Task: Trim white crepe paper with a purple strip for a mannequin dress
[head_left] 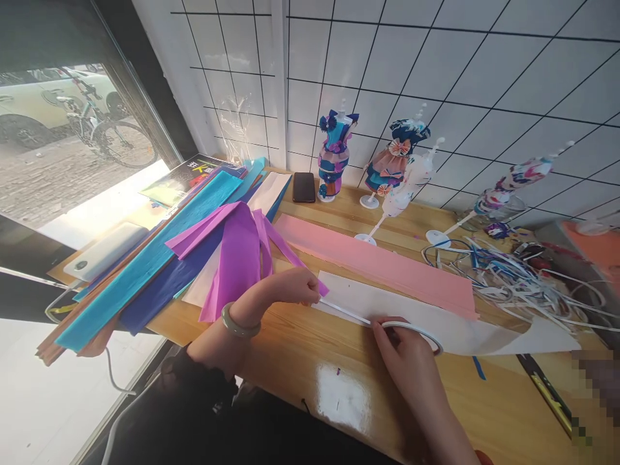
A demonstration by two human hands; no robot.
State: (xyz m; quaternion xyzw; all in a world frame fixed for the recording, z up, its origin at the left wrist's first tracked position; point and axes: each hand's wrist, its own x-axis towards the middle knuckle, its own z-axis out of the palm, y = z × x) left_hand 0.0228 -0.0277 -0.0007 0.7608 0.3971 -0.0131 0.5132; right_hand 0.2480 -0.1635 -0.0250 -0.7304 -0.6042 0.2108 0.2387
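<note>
My right hand (404, 355) grips a thin roll of white tape (429, 338) near the table's front. A narrow length of tape (346, 312) runs from the roll to my left hand (298, 285), whose closed fingers pinch its end. The stretch of tape lies along the near edge of a long white paper strip (411, 316); whether it is stuck down I cannot tell. Behind that strip lies a pink crepe paper strip (378, 261). Purple crepe paper strips (237, 258) spread just left of my left hand, one tip reaching past it.
Blue, brown and turquoise paper strips (159, 252) are piled at the left. Several small dress forms (334, 155) stand along the tiled wall, near a phone (304, 187). A tangle of thin strips (513, 271) lies at the right, with a box cutter (547, 391) in front.
</note>
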